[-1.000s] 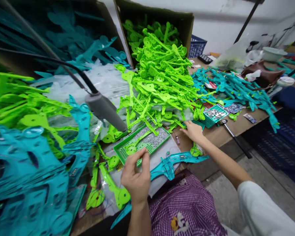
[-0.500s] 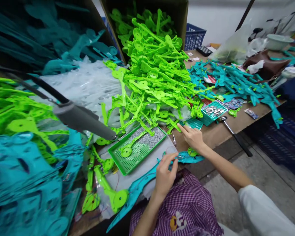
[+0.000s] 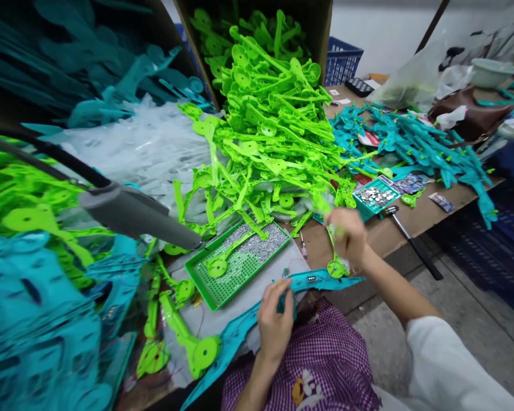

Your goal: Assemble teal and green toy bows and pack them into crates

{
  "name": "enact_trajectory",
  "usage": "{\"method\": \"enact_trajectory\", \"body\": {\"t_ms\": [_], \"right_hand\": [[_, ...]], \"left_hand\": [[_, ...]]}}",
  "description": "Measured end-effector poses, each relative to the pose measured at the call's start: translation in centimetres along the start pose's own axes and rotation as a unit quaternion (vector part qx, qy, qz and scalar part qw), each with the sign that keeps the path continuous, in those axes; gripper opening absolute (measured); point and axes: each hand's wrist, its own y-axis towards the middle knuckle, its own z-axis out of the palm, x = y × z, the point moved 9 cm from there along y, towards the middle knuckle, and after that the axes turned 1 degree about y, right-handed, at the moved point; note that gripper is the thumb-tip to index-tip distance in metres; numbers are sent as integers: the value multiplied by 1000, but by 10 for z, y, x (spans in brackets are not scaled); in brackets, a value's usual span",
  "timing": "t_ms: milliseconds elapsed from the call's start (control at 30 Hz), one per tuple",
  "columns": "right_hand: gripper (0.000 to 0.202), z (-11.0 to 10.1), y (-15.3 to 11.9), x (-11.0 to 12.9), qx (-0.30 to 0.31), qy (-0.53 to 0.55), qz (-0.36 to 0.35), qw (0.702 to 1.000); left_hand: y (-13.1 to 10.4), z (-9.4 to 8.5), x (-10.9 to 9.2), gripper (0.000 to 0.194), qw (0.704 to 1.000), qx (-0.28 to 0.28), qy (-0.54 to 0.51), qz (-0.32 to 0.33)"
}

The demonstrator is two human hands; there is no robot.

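A long teal plastic part [image 3: 240, 325] lies slantwise along the table's front edge, with a small metal piece set in its upper half. My left hand [image 3: 276, 319] grips it near the middle, fingers curled over its edge. My right hand [image 3: 349, 237], smeared by motion, is closed above the part's right end. A blurred green plastic arm [image 3: 321, 200] sticks out from its fingers. Just below, another green piece with a round disc [image 3: 337, 268] rests against the teal part. Left of my hands stands a green perforated tray [image 3: 235, 291] with small metal bits and a green arm inside.
Green arms [image 3: 265, 137] are heaped behind the tray. Teal parts [image 3: 38, 297] are stacked at left, under a grey lamp-like arm [image 3: 141, 214]. At right are a teal box of metal discs [image 3: 377, 197], a black-handled hammer [image 3: 413, 242] and a screwdriver [image 3: 304, 246].
My right hand has lifted from the green pieces and swung slightly right, with a green arm in it. My left hand has shifted down and left along the teal part.
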Motion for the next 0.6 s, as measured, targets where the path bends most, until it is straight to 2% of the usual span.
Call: {"method": "enact_trajectory", "body": {"t_ms": [33, 67, 100, 133, 200, 400, 500, 600], "right_hand": [[15, 8, -15, 40, 57, -3, -129, 990], [15, 13, -33, 71, 93, -3, -225, 970], [17, 16, -50, 94, 113, -2, -292, 950], [18, 17, -62, 107, 118, -5, -324, 939], [18, 21, -72, 115, 120, -23, -315, 941], [16, 24, -78, 111, 124, -34, -272, 954], [16, 18, -83, 114, 109, -26, -271, 956], [16, 11, -92, 120, 80, -5, -278, 957]], "left_hand": [[-1, -6, 2, 26, 999, -33, 23, -3], [-2, -11, 4, 32, 997, -64, 43, -7], [-2, -15, 6, 40, 994, -91, 57, -12], [-1, -16, 7, 47, 992, -110, 64, -18], [2, -14, 11, 56, 991, -117, 60, -29], [10, -12, 14, 59, 990, -121, 64, -28], [8, -13, 7, 60, 987, -131, 93, -6], [11, -11, -7, 61, 981, -150, 118, 43]]}}
